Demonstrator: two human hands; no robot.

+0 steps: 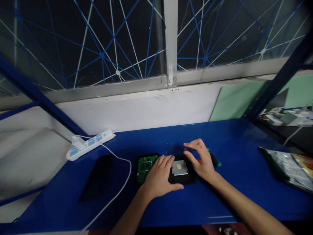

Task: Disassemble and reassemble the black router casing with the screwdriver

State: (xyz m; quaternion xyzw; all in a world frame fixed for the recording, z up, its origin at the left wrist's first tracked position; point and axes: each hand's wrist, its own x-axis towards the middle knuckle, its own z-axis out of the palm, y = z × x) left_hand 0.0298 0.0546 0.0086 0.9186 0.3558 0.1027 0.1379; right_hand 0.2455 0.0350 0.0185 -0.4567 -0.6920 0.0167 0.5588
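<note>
A black casing half lies on the blue table, with a silver metal plate inside it and a small pale yellow square on the plate. My left hand holds this casing at its left side, fingers along the far left edge and thumb along the near edge. Partly behind that hand sits another black casing part with a green circuit board. Above the plate's far right corner, my right hand is closed in a pinch. A thin dark thing shows under its fingertips, too small to name. Just beyond this hand lies a green and black object, partly hidden.
To the left lie a flat black slab and a white power strip with a plug in it. A white cable curves across the table toward me. A shiny plastic packet rests at the right. A wall and window stand behind.
</note>
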